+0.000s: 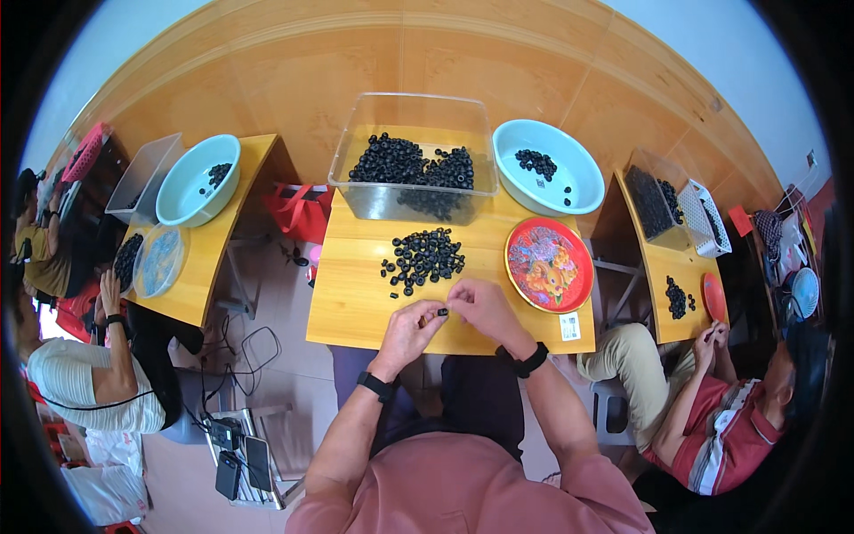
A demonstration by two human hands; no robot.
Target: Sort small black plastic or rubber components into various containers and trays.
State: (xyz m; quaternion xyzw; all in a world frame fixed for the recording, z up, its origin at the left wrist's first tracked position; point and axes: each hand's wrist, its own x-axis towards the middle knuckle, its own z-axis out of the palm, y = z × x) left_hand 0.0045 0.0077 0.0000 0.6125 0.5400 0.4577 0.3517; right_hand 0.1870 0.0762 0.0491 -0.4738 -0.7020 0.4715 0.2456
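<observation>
At the table's front edge, my left hand point(409, 333) pinches a small black cylindrical part point(442, 312) between thumb and fingers. Close beside it, my right hand point(486, 310) has its fingers pressed together at the part's right side; whatever lies between those fingertips is too small to make out. Just beyond both hands, a loose pile of small black ring-like parts point(427, 256) is spread over the yellow wooden table point(342, 307). To the right of the pile sits a round red tray point(583, 276) with a colourful printed pattern.
Behind the pile stands a clear plastic box point(374, 200) holding many black parts, with a light-blue basin point(592, 187) containing a few more at its right. Co-workers sit at tables left point(191, 294) and right point(654, 311). A metal stool point(267, 445) with black devices and cables stands on the left floor.
</observation>
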